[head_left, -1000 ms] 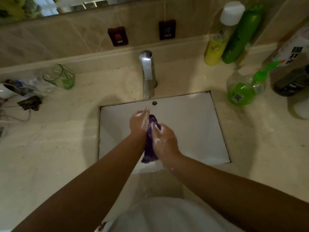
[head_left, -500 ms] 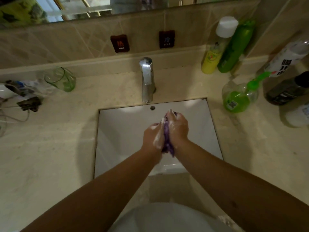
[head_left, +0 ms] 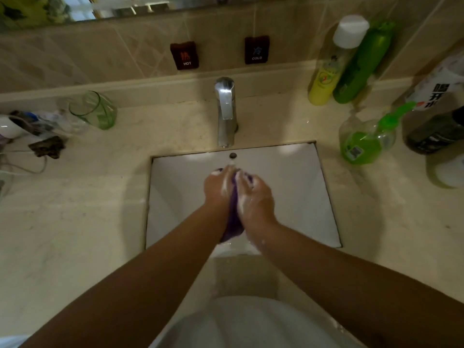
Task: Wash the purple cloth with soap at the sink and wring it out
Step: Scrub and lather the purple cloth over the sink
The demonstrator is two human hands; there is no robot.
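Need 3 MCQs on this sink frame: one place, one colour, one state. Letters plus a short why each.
1. Where is the cloth?
A. between both hands, over the sink
B. on the counter by the glass
C. draped on the tap

2. What colour is the soap in the pump bottle?
A. blue
B. green
C. red

3. What state are the hands in?
A. dry and held apart
B. soapy and pressed on the cloth
C. resting flat on the counter

Answers:
1 A: the cloth shows between the left hand and right hand, above the white basin.
2 B: the clear bottle right of the sink holds green liquid under a green pump.
3 B: white suds cover both hands, which press the cloth between them.
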